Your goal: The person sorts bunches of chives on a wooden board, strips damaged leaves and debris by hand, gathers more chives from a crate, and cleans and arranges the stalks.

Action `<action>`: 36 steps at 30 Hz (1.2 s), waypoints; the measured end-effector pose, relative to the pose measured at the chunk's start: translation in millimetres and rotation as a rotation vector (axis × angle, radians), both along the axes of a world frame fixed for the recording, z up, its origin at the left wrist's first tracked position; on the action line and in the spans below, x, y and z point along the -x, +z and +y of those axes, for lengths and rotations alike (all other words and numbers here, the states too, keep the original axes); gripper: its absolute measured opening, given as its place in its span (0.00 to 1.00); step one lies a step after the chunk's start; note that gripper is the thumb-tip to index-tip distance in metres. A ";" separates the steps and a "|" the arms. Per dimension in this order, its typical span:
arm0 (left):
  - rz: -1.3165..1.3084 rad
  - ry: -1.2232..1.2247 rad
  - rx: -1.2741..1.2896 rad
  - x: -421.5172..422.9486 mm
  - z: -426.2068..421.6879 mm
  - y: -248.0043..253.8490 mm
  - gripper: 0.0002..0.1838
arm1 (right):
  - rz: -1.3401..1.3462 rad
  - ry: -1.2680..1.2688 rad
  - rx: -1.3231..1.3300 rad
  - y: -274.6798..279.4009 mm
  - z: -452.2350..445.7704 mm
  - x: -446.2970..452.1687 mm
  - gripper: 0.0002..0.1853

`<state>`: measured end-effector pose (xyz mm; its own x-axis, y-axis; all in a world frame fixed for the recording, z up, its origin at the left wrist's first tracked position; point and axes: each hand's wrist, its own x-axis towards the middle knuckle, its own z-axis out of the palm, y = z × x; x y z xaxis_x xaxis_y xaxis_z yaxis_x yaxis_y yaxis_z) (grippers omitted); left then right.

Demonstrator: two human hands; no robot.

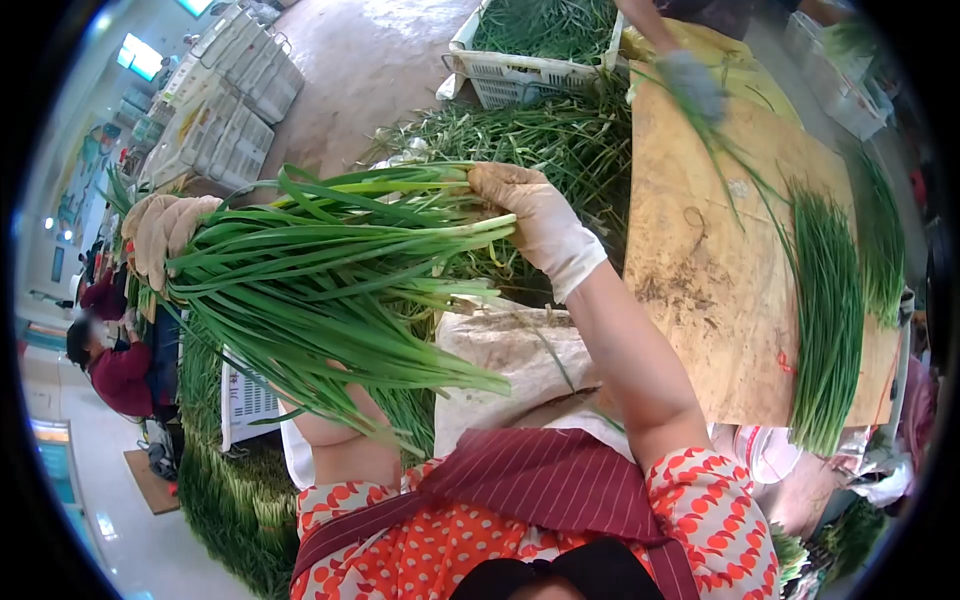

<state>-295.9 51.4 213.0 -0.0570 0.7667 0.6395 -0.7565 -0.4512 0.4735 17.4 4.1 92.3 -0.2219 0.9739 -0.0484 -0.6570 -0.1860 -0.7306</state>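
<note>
A loose bunch of garlic chives stretches across the middle, raised in front of my chest. My left hand, in a pale glove, is wrapped round its leafy end at the left. The white stem ends fan out to the right. There my right hand, gloved too, has its fingers closed on the upper stems, with dirt on the fingertips. Lower stems hang apart from that hand. My left forearm is partly hidden behind the leaves.
A wooden board at the right bears a bundle of chives. Beyond it moves a co-worker's blurred gloved hand. A heap of loose leaves lies below a white crate. Stacked crates stand back left.
</note>
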 end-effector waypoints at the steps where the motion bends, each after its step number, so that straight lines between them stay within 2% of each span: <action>1: -0.003 0.001 -0.001 1.1 2.0 1.9 0.13 | 0.003 -0.028 -0.041 0.3 -1.8 2.2 0.14; 5: -0.002 -0.010 -0.006 -0.1 -2.5 -2.8 0.13 | 0.121 -0.082 0.091 23.8 -17.0 2.6 0.13; 9: 0.005 -0.026 -0.019 0.0 -8.8 -7.6 0.13 | 0.224 -0.083 0.080 14.1 -17.6 -1.2 0.12; 11: 0.012 -0.038 -0.033 3.2 -12.2 -4.5 0.12 | 0.189 -0.282 0.163 8.0 -14.5 -5.2 0.12; 12: 0.008 -0.044 -0.044 5.7 -13.6 -2.5 0.12 | 0.191 -0.281 0.165 2.9 -11.3 -10.9 0.12; 15: 0.015 -0.054 -0.070 18.9 -18.0 16.4 0.12 | 0.152 -0.511 0.128 -30.9 8.2 -53.8 0.13; 16: 0.012 -0.058 -0.077 22.9 -16.6 22.2 0.12 | 0.147 -0.581 0.132 -26.2 9.0 -61.6 0.13; 17: 0.016 -0.055 -0.085 26.1 -19.1 25.6 0.12 | -0.109 -0.626 0.214 -23.5 0.9 -66.7 0.18; 18: 0.018 -0.053 -0.092 29.5 -19.2 30.3 0.12 | -0.117 -0.620 0.214 -27.1 0.3 -62.2 0.18; 20: 0.023 -0.050 -0.100 32.7 -23.3 33.2 0.12 | -0.733 -0.577 -0.194 -31.1 3.6 -47.9 0.26; 21: 0.029 -0.048 -0.096 29.6 -21.7 30.8 0.11 | -0.719 -0.360 -0.344 -26.2 5.4 -40.9 0.32; 22: 0.035 -0.047 -0.094 28.2 -21.8 28.7 0.11 | -0.709 -0.156 -0.442 -6.4 4.7 -28.9 0.32; 23: 0.038 -0.048 -0.092 22.6 -18.7 23.4 0.11 | -0.859 -0.095 -0.531 8.6 3.5 -10.4 0.31; 24: 0.040 -0.051 -0.087 18.3 -16.7 18.8 0.11 | -1.010 -0.174 -0.798 14.6 5.9 3.8 0.24; 26: 0.046 -0.043 -0.079 11.3 -16.9 12.2 0.11 | -0.694 0.223 -0.387 28.4 6.7 16.8 0.17; 29: 0.054 -0.055 -0.067 9.3 -11.3 11.3 0.11 | -0.796 0.107 -0.497 9.8 10.0 18.4 0.14; 32: 0.068 -0.054 -0.065 22.9 -5.8 31.8 0.10 | -1.161 -0.114 -0.513 -3.3 11.8 3.6 0.11; 33: 0.071 -0.051 -0.069 28.6 -5.0 41.6 0.10 | -1.171 -0.057 -0.358 -3.0 14.1 -6.9 0.09; 34: 0.070 -0.050 -0.073 33.6 -3.8 52.1 0.10 | -1.228 -0.143 -0.334 -12.5 17.6 -22.3 0.09; 35: 0.074 -0.048 -0.079 36.9 -3.3 58.6 0.10 | -1.413 -0.254 -0.221 -20.1 20.6 -36.9 0.08; 36: 0.080 -0.046 -0.079 36.9 -3.0 62.6 0.10 | -1.670 -0.230 -0.193 -20.9 21.4 -51.0 0.14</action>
